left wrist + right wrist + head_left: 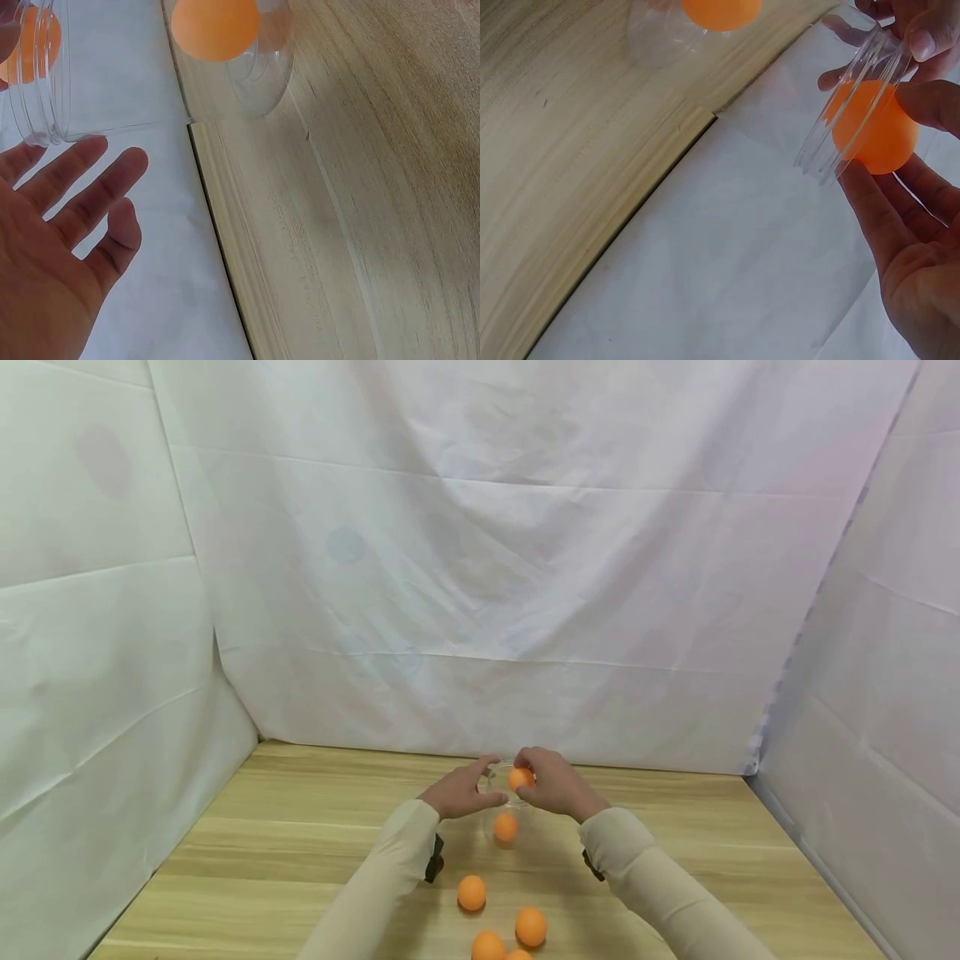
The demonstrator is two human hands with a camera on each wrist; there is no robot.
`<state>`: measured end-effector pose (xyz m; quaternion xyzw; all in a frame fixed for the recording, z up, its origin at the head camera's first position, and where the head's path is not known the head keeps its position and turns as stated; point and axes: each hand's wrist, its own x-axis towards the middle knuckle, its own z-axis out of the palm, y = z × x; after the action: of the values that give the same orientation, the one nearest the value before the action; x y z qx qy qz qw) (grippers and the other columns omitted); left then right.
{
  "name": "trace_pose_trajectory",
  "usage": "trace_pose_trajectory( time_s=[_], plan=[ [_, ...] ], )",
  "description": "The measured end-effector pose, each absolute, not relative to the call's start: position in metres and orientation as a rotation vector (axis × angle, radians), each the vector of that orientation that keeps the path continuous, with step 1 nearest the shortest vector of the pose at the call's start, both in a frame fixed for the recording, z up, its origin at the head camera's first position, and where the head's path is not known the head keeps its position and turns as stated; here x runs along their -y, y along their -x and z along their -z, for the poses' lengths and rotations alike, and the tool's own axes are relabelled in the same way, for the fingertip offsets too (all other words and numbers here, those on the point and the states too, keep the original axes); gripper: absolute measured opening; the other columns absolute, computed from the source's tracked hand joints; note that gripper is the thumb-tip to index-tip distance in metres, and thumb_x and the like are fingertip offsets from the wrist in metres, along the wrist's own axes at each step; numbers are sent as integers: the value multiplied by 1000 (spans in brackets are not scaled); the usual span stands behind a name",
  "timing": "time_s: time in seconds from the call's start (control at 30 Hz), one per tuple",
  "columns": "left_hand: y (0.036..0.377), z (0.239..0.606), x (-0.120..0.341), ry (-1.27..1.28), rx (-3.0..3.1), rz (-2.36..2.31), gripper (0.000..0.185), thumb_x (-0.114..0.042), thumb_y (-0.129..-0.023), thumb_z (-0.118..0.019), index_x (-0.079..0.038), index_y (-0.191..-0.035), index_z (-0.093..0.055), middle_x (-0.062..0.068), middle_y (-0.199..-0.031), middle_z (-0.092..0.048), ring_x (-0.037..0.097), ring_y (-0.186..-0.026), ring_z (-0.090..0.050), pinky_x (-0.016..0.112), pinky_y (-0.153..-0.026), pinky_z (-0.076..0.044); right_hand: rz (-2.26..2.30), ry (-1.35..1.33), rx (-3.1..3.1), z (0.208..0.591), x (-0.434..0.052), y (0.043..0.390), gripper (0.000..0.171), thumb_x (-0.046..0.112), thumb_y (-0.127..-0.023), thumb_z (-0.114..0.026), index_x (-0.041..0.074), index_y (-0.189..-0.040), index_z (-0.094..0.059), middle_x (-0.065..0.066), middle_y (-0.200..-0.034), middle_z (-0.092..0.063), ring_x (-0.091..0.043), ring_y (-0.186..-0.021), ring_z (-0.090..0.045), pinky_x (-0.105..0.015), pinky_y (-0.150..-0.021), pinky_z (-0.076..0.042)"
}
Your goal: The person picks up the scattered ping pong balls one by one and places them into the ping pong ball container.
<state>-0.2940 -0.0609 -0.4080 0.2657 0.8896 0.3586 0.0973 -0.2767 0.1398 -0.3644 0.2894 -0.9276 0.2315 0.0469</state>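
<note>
A clear plastic jar (491,818) stands on the wooden table (300,827), mouth up; its rim shows in both wrist views (52,112) (832,142). One orange ball (506,827) (215,26) lies on its bottom. My right hand (528,768) (911,161) pinches a second orange ball (520,779) (874,127) right at the jar's mouth. My left hand (487,781) (75,195) is open beside the rim, fingers spread and straight. Whether it touches the jar I cannot tell.
Several loose orange balls (472,892) lie on the table near its front edge, between my forearms. White cloth walls (480,610) close the table in at the back and on both sides.
</note>
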Motion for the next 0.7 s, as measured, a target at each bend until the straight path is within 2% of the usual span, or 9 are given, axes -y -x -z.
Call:
trace_pose_trajectory(
  time_s=[0.27, 0.7],
  plan=[
    [296, 409, 62, -817, -2635, -1055, 69, -44, -93, -57, -12, -148, -30, 19, -137, -51, 26, -96, -65, 41, -82, -52, -705, -878, 2843, 365, -140, 276, 21, 3, -80, -69, 3, -99, -61, -7, -92, -61, -20, -83, -58, -37, -72, -49],
    [294, 406, 64, -785, -2632, -1056, 68, -45, -92, -58, -13, -147, -32, 16, -137, -51, 26, -100, -65, 41, -84, -52, -675, -907, 2846, 365, -137, 275, 21, 4, -82, -69, 2, -101, -61, -9, -95, -61, -21, -83, -58, -37, -73, -49]
  ],
)
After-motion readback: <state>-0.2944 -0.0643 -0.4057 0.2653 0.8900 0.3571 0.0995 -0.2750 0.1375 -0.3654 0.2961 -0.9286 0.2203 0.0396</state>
